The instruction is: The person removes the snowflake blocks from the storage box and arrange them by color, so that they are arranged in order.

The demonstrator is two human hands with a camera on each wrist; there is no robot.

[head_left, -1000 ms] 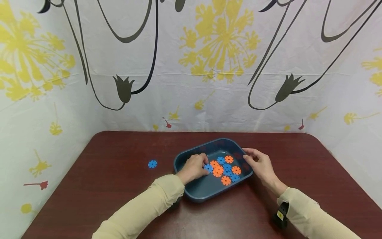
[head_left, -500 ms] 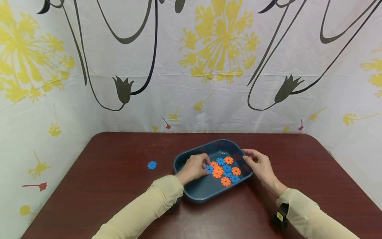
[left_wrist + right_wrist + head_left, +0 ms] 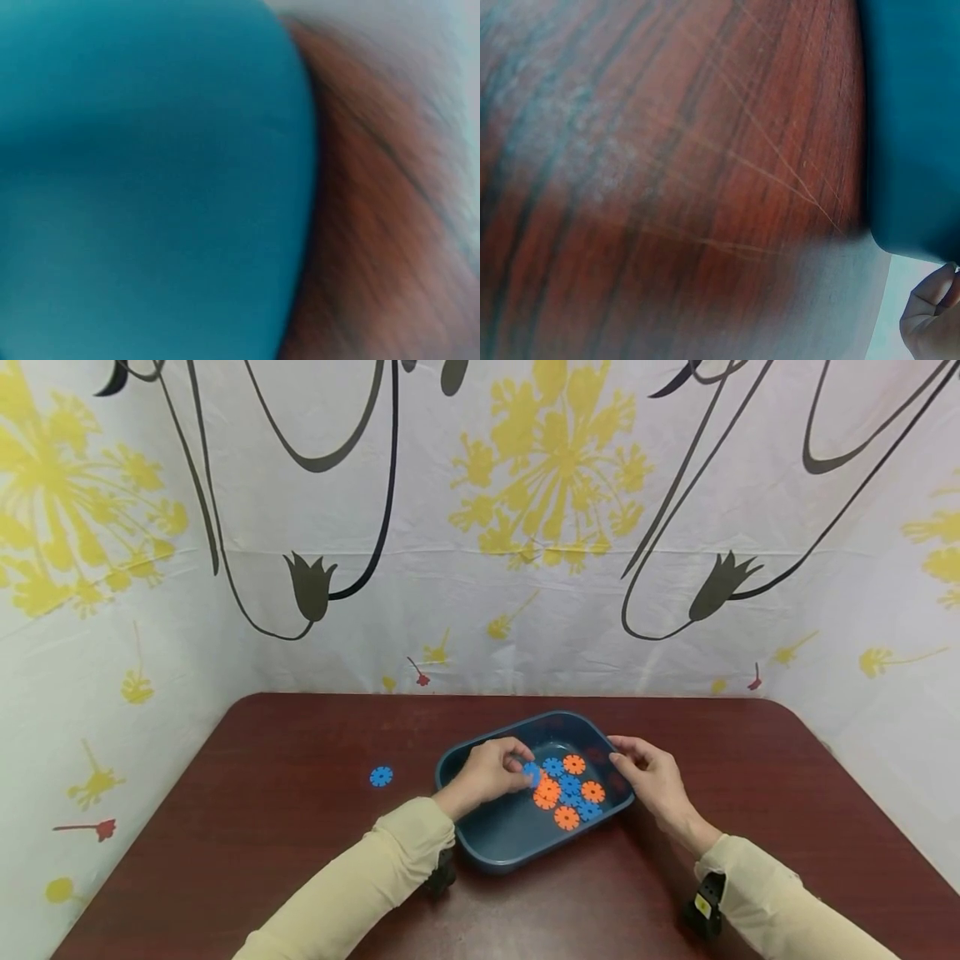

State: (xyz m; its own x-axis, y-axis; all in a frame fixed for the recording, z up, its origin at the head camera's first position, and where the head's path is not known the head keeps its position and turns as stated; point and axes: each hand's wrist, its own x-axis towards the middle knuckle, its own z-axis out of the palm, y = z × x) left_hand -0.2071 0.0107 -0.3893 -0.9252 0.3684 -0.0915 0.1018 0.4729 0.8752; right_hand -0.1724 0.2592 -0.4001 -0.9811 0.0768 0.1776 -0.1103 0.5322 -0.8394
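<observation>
My left hand [image 3: 487,775] is over the blue-grey plastic tray [image 3: 491,853], pinching a blue notched disc [image 3: 532,774] between thumb and fingers. Below and beside that disc, several orange discs [image 3: 566,817] and blue discs [image 3: 571,785] lie loosely together on the tray's floor. At the tray's right end, my right hand [image 3: 656,781] grips the rim. The left wrist view is mostly filled by the tray's blurred side [image 3: 150,210]. Part of the right hand [image 3: 934,319] shows in the lower corner of the right wrist view, at the tray's edge.
One blue disc [image 3: 381,776] lies by itself on the dark red-brown table [image 3: 300,827], left of the tray. A patterned white cloth [image 3: 555,635] hangs behind the table and along both sides. Dark wrist devices [image 3: 705,902] sit under the sleeves.
My left hand has risen slightly and shifted right, with the pinched blue disc now tilted above the pile. My right hand stays on the tray's rim.
</observation>
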